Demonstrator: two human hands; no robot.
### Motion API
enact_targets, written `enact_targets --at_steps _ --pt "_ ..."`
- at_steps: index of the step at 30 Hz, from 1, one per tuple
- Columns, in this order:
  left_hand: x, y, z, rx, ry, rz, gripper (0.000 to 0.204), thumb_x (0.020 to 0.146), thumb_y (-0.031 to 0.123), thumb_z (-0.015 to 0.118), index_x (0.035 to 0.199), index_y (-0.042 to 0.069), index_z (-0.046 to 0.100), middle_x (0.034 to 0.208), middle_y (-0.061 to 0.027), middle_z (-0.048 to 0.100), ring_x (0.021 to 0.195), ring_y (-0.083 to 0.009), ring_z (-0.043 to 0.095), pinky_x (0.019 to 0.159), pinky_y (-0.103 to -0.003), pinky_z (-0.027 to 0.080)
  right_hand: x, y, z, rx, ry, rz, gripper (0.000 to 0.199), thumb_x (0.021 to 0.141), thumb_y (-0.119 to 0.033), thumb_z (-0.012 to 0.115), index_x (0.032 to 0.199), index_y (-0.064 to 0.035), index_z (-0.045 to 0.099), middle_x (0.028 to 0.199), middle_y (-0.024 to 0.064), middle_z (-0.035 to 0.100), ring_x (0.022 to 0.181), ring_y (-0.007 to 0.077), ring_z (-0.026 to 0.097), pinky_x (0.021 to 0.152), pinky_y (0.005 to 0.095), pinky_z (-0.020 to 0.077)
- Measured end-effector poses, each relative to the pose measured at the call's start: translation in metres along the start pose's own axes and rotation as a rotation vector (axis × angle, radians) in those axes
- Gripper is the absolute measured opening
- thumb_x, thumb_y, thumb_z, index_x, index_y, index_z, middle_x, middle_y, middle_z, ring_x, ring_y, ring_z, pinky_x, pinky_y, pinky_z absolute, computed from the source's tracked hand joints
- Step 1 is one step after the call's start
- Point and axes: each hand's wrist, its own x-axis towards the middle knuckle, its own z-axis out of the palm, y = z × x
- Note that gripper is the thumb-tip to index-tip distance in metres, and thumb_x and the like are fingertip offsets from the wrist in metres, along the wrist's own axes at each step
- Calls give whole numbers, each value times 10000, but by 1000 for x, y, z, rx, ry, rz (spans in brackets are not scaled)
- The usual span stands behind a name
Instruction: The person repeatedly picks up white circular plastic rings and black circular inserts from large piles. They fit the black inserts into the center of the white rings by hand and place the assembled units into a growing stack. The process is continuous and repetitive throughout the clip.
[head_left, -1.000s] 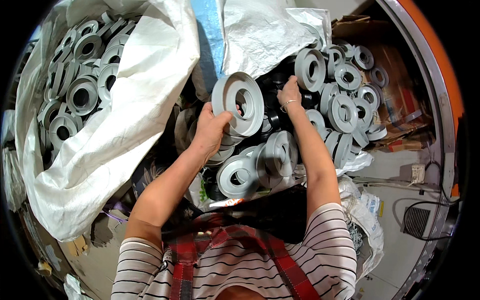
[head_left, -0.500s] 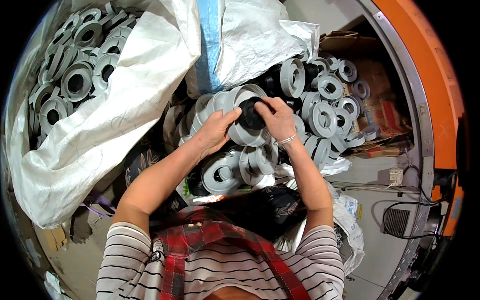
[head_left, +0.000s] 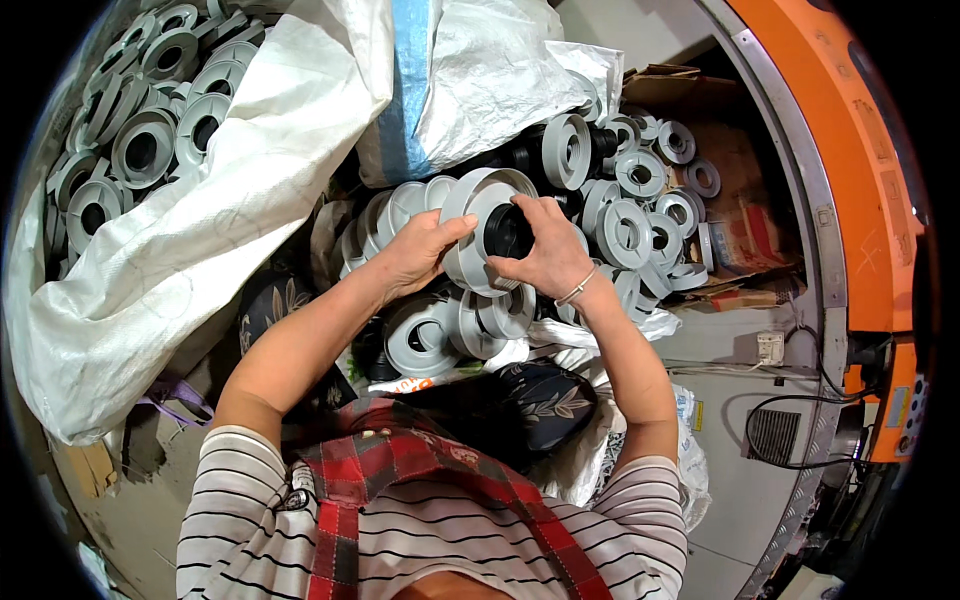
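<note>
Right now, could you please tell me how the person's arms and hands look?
The left hand and right hand wear no gloves. A thin, pale bracelet circles the right wrist. Both arms have short, loose white sleeves with narrow dark stripes.

We record an orange frame (head_left: 865, 200); left of the frame, a grey panel (head_left: 722, 435) with a vent (head_left: 773, 436); beside the frame, a black cable (head_left: 822, 399); well left, stained floor (head_left: 150, 520).

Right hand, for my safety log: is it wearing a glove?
No, the right hand shows bare skin, with a thin bracelet behind it.
</note>
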Motion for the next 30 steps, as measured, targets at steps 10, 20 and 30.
enact_targets --at_steps 10,20,30 --pt "6 6 2 -35 -49 -96 357 924 200 561 1182 -41 505 1106 -112 602 975 -191 617 839 -341 532 3 8 -9 -322 -196 -460 781 527 -122 787 1206 -12 415 1087 164 443 1018 379 433 881 393 447" --pt "17 -24 0 -35 54 45 333 934 184 547 1161 -57 513 1101 -117 599 935 -180 619 791 -340 537 -3 27 12 -29 14 -291 750 546 -105 766 1205 -2 425 1113 188 440 1024 390 436 900 424 430" --pt "25 -21 -1 12 75 -231 349 935 235 557 1131 -53 538 1046 -98 614 887 -170 634 761 -334 552 -15 58 18 -334 -30 -816 725 525 -99 746 1176 46 462 1148 203 453 1041 383 477 933 454 441"
